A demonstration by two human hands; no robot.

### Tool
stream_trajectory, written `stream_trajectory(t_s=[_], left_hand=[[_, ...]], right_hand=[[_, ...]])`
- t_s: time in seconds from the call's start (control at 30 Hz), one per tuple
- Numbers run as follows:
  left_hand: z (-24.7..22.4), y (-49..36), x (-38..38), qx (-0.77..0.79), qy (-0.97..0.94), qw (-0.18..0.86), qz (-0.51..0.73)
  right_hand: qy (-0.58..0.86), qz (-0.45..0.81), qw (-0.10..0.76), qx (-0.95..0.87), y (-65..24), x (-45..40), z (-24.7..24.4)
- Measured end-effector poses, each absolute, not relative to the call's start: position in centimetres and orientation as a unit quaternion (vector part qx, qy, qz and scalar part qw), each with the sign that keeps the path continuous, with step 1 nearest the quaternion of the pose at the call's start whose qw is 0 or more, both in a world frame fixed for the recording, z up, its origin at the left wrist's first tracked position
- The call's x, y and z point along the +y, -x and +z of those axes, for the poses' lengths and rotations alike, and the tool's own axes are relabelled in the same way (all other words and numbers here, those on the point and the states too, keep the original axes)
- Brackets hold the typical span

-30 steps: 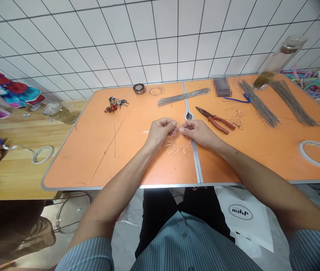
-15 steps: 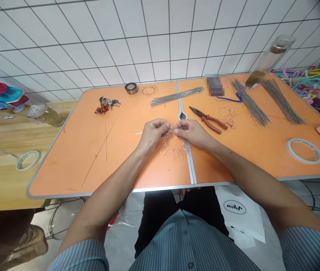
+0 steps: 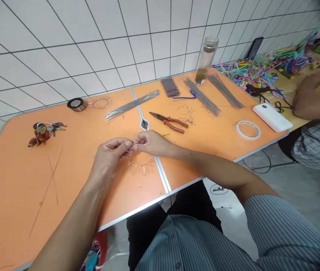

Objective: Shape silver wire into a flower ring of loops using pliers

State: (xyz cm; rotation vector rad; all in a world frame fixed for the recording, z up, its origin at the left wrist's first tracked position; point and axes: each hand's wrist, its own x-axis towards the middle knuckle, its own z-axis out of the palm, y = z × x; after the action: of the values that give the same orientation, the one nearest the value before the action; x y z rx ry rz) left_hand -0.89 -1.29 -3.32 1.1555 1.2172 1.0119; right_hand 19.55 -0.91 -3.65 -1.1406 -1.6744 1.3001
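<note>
A thin looped wire ring (image 3: 140,169) hangs below my fingertips over the orange table (image 3: 77,165). My left hand (image 3: 113,152) pinches its upper left part between thumb and fingers. From the right, my right hand (image 3: 150,143) pinches the wire at the same spot, its fingertips almost touching those of my left hand. Orange-handled pliers (image 3: 169,122) lie behind my right hand, with small wire loops (image 3: 187,116) beside them. A bundle of straight wires (image 3: 133,105) rests behind my hands. My fingers hide the wire's pinched part.
Keys (image 3: 46,132), black tape (image 3: 76,104) and another wire ring (image 3: 101,103) lie left. Toward the right are wire bundles (image 3: 203,98), a glass bottle (image 3: 205,60), a tape roll (image 3: 248,130) and a white power bank (image 3: 273,116). Another person's arm (image 3: 311,94) shows far right.
The view has swung to the right, bringing the other person's arm into sight. Both my hands still pinch the wire ring. A small yellow-green piece now shows behind my right hand.
</note>
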Motion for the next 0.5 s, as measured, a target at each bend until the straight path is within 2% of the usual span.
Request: stream_trajectory(t_s=[0.1,0.3,0.5], left_hand=[[-2.8,0.4,-1.5,0.515,-0.504,0.545,0.429],[-2.5,-0.7,-1.4,0.481,-0.470,0.586,0.452],[-3.0,-0.9,-1.3,0.430,-0.473,0.626,0.447]], right_hand=[[0.447,0.489,0.361,-0.656,-19.8,-1.2,-3.4],[0.478,0.470,0.347,-0.655,-20.3,-1.2,-2.4],[0.524,0.426,0.296,-0.675,-20.6,-1.4,-1.2]])
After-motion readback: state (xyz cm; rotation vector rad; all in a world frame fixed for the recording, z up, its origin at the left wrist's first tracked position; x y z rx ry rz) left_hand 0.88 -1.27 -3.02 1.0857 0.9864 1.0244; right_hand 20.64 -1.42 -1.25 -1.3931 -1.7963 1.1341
